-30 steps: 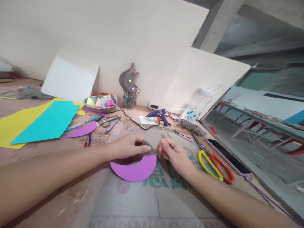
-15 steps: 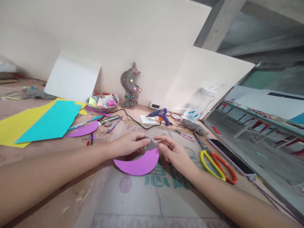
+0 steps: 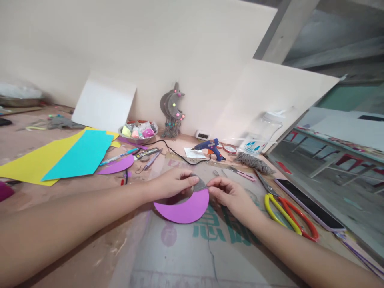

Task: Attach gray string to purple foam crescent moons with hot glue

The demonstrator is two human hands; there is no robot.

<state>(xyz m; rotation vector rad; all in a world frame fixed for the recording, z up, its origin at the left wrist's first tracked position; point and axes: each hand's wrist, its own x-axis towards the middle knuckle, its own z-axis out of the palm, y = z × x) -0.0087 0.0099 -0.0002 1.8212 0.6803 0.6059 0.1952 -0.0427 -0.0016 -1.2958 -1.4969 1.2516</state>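
A purple crescent-shaped piece [image 3: 183,209] is held up over the plastic-covered work surface. Grey yarn [image 3: 199,185] covers its upper end. My left hand [image 3: 177,183] grips that upper end, thumb on top and fingers partly hidden behind. At the crescent's right edge, my right hand [image 3: 225,193] has thumb and forefinger pinched together where the grey yarn ends; the strand itself is thin and hard to make out. A ball of grey yarn [image 3: 254,162] lies beyond my right hand. Scissors [image 3: 288,214] with yellow and orange handles rest to the right.
Behind stand a blue glue gun [image 3: 210,147], a bowl of coloured clay [image 3: 138,134], a grey moon ornament [image 3: 172,106] and a clear bottle [image 3: 264,134]. Turquoise sheet [image 3: 79,156] and yellow sheet [image 3: 33,162] lie left. A phone [image 3: 309,204] and pink cutter [image 3: 241,173] lie right.
My right hand's thumb and forefinger have closed at the crescent's right edge, where they were slightly apart before. The whole view has shifted, so everything sits further right.
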